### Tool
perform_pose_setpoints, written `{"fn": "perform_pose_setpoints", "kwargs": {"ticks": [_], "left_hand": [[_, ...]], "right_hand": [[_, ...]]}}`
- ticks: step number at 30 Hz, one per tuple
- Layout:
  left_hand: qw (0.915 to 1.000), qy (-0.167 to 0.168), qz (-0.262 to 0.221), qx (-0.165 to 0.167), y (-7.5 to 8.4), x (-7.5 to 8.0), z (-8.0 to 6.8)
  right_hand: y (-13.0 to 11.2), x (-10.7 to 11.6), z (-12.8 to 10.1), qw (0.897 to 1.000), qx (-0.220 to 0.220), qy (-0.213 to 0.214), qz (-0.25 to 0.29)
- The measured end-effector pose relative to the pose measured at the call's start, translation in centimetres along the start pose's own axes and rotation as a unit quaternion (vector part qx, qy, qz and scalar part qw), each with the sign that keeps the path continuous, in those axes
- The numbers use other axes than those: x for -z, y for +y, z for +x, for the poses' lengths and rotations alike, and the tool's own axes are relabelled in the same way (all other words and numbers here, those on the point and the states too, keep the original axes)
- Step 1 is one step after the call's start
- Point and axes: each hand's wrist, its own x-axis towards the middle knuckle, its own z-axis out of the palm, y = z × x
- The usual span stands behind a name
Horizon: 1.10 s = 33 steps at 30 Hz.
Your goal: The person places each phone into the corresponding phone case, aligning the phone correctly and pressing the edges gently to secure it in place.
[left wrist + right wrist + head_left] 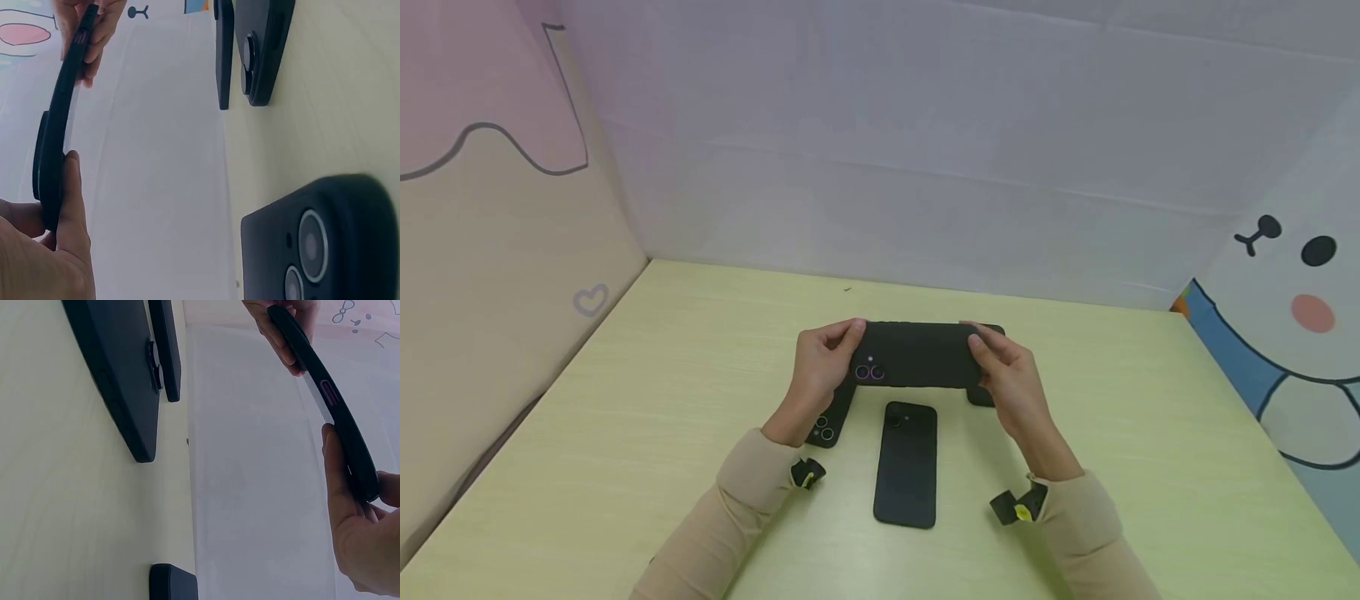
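Both hands hold a phone in a black case [917,354] level above the table, its back with two purple-ringed lenses facing the head camera. My left hand [820,362] pinches the end by the lenses, thumb on the back and fingers behind. At the opposite end, my right hand [1017,383] grips it the same way. From the right wrist view, the black case [340,415] looks bowed along its length, with a pale strip along its inner side. Below lies a black phone [906,471], back up.
Another dark phone [835,417] with ringed lenses lies on the table under my left hand, partly covered. A further black phone [982,397] lies behind my right hand, mostly hidden. The pale wooden table [700,333] meets a white cloth wall [910,208] at the back.
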Motion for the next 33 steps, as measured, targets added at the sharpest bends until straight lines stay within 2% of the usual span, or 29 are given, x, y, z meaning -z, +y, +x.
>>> {"fn": "perform_pose_setpoints", "kwargs": {"ticks": [11,19,33], "left_hand": [[0.9976,-0.006,-0.013,0.068,0.02,-0.06,0.17],[0.9922,-0.023,-0.039,0.116,0.11,0.07,0.19],[0.9835,-0.043,-0.047,0.169,0.26,0.04,0.1]], "right_hand": [[-0.11,-0.12,0.06,0.999,-0.011,0.034,-0.009],[-0.13,-0.21,0.08,0.998,-0.02,0.06,-0.018],[-0.37,-0.16,0.06,0.997,-0.034,0.071,-0.012]]}}
